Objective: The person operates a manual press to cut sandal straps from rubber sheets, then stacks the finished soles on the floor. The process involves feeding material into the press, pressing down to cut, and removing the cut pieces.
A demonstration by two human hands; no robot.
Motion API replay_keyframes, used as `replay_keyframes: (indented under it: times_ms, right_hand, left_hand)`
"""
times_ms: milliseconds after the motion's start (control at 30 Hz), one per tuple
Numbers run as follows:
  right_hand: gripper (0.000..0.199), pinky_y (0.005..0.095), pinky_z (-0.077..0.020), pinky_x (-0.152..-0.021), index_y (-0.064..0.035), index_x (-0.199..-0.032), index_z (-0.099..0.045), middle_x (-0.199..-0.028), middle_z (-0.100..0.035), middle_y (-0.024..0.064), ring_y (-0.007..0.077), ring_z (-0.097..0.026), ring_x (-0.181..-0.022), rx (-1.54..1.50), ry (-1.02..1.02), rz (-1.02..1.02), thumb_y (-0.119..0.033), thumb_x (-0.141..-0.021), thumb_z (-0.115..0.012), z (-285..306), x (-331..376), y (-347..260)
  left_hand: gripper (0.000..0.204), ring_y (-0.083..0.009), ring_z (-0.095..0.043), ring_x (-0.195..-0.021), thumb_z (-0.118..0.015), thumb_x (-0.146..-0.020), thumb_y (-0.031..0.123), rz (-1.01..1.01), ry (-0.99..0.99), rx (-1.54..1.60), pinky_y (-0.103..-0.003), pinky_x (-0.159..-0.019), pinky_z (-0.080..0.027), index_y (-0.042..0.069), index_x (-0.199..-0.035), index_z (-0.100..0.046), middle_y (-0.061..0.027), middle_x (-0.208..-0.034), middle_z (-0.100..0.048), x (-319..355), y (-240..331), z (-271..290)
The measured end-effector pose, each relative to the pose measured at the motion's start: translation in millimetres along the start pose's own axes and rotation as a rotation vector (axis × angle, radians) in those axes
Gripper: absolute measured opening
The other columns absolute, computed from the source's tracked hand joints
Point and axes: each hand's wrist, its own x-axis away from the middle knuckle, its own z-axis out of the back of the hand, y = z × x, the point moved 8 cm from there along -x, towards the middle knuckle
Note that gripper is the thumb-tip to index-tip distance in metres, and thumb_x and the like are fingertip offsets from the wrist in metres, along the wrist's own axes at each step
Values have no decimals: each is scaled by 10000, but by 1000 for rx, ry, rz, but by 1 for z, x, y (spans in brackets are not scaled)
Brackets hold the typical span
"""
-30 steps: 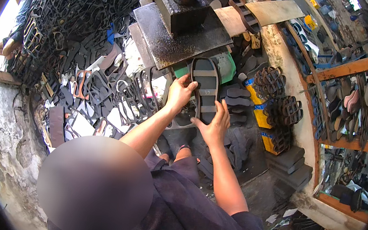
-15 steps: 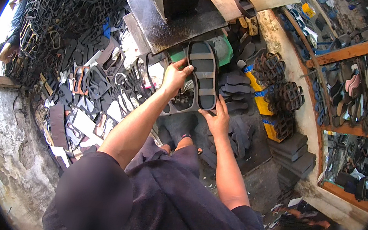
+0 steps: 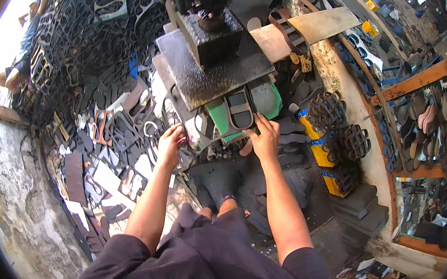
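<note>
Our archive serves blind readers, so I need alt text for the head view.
Seen from above, a person's right hand pushes a sole-shaped cutting die on a green pad under a press plate, while the left hand grips a black offcut. Heaps of black scraps surround them.

We stretched both bare arms forward; our left hand (image 3: 170, 144) curled loosely, fingers bent, while our right hand (image 3: 264, 138) reached farther out, fingers extended and pressed down, wrist straight.
</note>
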Motion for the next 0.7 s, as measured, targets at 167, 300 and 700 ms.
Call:
replay_keyframes:
  times_ms: [167,300,700]
  right_hand:
    - [560,483,-439,-1021,-139,-1279,-725,-1383,-664,3,289,-552,-1179,1,-43,-35,-345,-772,-844,-30,-74,-1]
    - [465,525,-414,-1041,-96,-1140,-773,-1333,-681,69,307,-525,-1234,108,-142,-108,-381,-778,-832,-57,-111,4]
    - [407,504,-470,-963,-74,-993,-728,-1101,-712,161,345,-630,-1145,344,341,364,-461,-868,-735,299,-229,-139]
  left_hand:
    - [273,-53,-586,-791,-733,-962,202,-94,109,-3,-229,-755,-495,91,-1206,-679,68,-890,-642,-25,64,2]
    - [382,-72,-616,-895,-726,-968,218,-145,55,-53,-262,-830,-496,72,-1313,-650,33,-1002,-681,-48,93,-4]
    - [218,-203,-657,-975,-628,-975,110,-1869,-273,-689,-333,-904,-504,-5,-1154,-675,-137,-1099,-689,266,381,-352]
